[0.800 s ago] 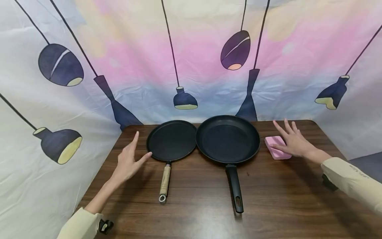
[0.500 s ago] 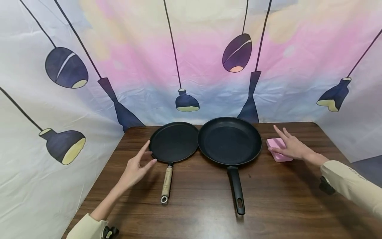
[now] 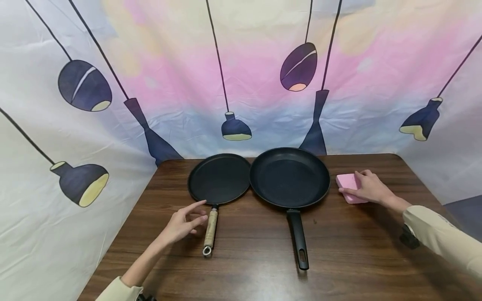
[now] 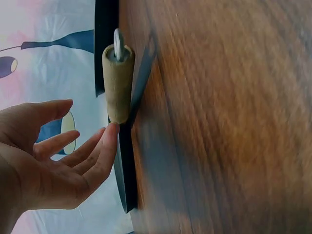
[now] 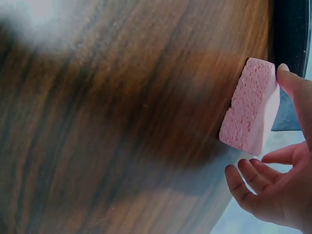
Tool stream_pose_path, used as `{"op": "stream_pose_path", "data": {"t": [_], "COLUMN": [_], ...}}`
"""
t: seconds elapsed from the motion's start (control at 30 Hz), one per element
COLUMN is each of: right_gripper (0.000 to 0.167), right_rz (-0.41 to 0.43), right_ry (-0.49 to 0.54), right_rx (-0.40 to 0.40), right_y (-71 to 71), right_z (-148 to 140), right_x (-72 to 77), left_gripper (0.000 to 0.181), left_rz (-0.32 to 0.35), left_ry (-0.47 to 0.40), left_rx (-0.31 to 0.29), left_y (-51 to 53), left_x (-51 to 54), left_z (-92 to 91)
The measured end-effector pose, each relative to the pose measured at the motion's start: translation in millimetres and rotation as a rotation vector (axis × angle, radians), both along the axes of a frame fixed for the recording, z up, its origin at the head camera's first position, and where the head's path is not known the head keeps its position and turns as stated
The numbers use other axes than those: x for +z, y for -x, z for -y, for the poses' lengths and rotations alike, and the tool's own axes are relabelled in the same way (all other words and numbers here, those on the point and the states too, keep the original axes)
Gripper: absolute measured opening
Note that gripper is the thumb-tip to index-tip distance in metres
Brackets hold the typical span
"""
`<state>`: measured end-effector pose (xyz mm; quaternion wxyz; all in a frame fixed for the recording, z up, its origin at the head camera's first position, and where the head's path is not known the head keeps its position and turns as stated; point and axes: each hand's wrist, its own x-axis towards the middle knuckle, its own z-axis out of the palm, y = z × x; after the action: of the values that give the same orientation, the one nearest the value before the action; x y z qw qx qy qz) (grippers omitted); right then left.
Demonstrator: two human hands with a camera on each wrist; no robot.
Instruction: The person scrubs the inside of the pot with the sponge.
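Note:
A flat black griddle pan (image 3: 219, 177) lies at the left with its wooden handle (image 3: 211, 228) toward me. My left hand (image 3: 180, 223) hovers just left of that handle, thumb and fingers apart. In the left wrist view its fingertips reach near the handle's pan end, without being wrapped round it; whether one touches, I cannot tell. Over a pink sponge (image 3: 346, 181) at the right is my right hand (image 3: 373, 189). In the right wrist view, the thumb lies at one end of the porous sponge (image 5: 248, 102), while the fingers spread by the other end, not clasping it.
A deeper black frying pan (image 3: 289, 177) stands between the griddle pan and the sponge, its black handle (image 3: 297, 238) pointing toward me. The pans' rims meet. Behind the brown wooden table (image 3: 256, 259) hangs a cloth (image 3: 263, 75) printed with lamps.
My left hand has moved from the griddle pan's left rim down and right to beside its handle. My right hand has lowered over the sponge, its fingers drawing in. Pans and sponge have stayed put.

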<state>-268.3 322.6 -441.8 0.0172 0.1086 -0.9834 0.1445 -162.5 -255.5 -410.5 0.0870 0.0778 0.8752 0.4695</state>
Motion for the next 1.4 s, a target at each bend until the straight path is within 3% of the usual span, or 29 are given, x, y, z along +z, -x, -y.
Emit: {"op": "stream_pose_path", "data": {"t": [0.4, 0.67, 0.87, 1.1, 1.4], "right_gripper": [0.096, 0.085, 0.068, 0.061, 0.054], "right_rz": [0.06, 0.042, -0.014, -0.022, -0.044], "right_ry": [0.044, 0.066, 0.081, 0.123, 0.14], "right_rx": [-0.022, 0.009, 0.059, 0.12, 0.241], "right_y": [0.9, 4.1, 8.9, 14.3, 20.3], "right_z": [0.1, -6.2, -3.7, 30.1, 100.6], "right_x": [-2.1, 12.8, 29.7, 58.8, 85.0], "left_gripper": [0.065, 0.074, 0.076, 0.08, 0.091], "left_rz": [0.077, 0.124, 0.11, 0.115, 0.138], "left_ry": [0.028, 0.002, 0.007, 0.003, 0.048], "left_rx": [-0.064, -0.056, -0.079, -0.096, -0.095], "left_y": [-13.3, -13.4, -11.9, -10.8, -11.8], "left_x": [-4.8, -11.9, -13.6, -12.6, -9.2], "left_z": [-9.4, -12.8, -12.9, -12.7, -16.0]}}
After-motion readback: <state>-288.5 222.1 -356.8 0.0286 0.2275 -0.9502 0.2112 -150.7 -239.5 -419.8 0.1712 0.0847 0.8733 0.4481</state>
